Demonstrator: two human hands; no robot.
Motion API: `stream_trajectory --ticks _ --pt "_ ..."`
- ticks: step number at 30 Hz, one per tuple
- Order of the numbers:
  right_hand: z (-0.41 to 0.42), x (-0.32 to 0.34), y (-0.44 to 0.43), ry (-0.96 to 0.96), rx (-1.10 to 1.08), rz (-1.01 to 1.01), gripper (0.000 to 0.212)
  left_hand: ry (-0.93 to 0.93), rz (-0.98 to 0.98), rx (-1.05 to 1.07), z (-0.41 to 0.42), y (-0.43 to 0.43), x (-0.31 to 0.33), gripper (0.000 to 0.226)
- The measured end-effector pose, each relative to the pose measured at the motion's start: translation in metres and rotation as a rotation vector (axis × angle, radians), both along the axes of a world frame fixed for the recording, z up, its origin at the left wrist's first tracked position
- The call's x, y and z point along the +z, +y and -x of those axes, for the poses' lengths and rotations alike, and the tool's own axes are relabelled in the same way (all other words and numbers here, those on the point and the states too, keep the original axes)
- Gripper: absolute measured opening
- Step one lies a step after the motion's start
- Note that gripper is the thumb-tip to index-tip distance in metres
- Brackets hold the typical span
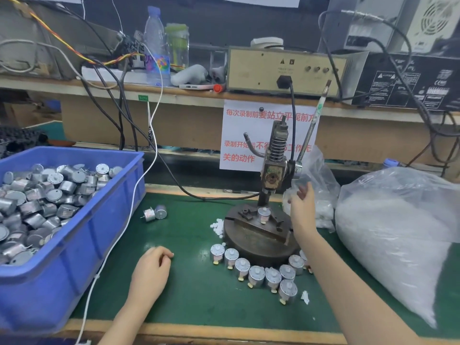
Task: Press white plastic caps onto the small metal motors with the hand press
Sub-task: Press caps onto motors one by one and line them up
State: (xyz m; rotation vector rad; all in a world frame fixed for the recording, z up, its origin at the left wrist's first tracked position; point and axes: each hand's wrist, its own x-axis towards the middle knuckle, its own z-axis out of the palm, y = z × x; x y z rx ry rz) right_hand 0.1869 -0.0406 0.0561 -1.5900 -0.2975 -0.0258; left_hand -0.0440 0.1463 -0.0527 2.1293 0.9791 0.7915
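The hand press (270, 168) stands on a round metal base (249, 241). One small motor (263, 214) sits upright in the fixture under the ram. Several capped motors (256, 275) curve around the base's front. A little heap of white caps (217, 226) lies left of the base. My right hand (302, 207) reaches to the mouth of a small clear bag (317, 185) of caps behind the press; its fingertips are partly hidden by the plastic. My left hand (151, 266) rests on the green mat (194, 295), fingers loosely curled, holding nothing visible.
A blue bin (82, 235) full of bare motors fills the left. Two loose motors (154, 213) lie near it. A large clear bag (398, 232) of white caps sits at the right. The press lever (312, 125) points up. Cables cross the mat's back edge.
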Motion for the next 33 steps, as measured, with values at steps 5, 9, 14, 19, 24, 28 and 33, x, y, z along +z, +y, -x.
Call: stream_trajectory --ticks 5,9,14,19,24,28,33 --pt "-0.022 0.073 -0.003 -0.071 0.119 -0.034 0.073 0.006 -0.009 0.006 0.001 -0.003 0.002 0.022" --pt "-0.038 0.113 -0.008 0.043 0.182 -0.128 0.08 0.047 -0.05 0.005 0.001 -0.005 0.003 0.02" --pt "-0.029 0.117 -0.017 -0.047 0.255 -0.165 0.045 0.046 -0.047 -0.005 0.0 -0.004 0.003 0.02" --pt "-0.009 0.105 -0.022 -0.114 0.236 -0.249 0.02 0.046 -0.057 -0.002 0.0 -0.004 0.004 0.019" --pt "0.011 0.084 -0.019 -0.153 0.187 -0.277 0.023 0.044 -0.064 0.012 0.0 -0.004 0.003 0.02" --pt "0.017 0.085 -0.011 -0.198 0.096 -0.369 0.024 0.049 -0.075 0.007 0.0 -0.005 0.005 0.02" --pt "0.014 0.041 -0.016 -0.216 0.023 -0.189 0.035 0.062 -0.079 0.008 0.0 -0.005 0.005 0.018"
